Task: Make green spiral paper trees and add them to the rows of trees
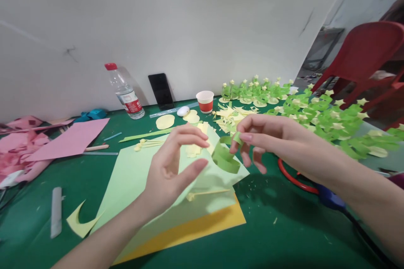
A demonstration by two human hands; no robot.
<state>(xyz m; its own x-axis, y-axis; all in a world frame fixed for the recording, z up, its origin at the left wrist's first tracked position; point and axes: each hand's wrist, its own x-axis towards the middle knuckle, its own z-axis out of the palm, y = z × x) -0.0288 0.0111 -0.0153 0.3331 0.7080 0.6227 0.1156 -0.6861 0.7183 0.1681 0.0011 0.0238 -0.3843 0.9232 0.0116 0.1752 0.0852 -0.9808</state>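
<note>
A curled green paper strip [226, 160] hangs from my right hand [261, 138], pinched between thumb and index finger above the light green sheets. To its left my left hand [173, 166] holds nothing, its thumb and fingers apart. Below the hands, a thin pale yellow paper stem [210, 193] with a knotted end lies on the light green paper [132, 189]. Several similar yellow stems [150, 143] lie at the sheet's upper part. Beyond my fingers is a heap of pale yellow paper scraps [232, 115].
Green paper curls with yellow stars [328, 117] stand at the right. A red-handled tool [296, 180] with a cable lies beside my right forearm. At the back are a water bottle [128, 96], a phone [161, 91] and a paper cup [205, 101]. Pink paper [71, 141] lies left.
</note>
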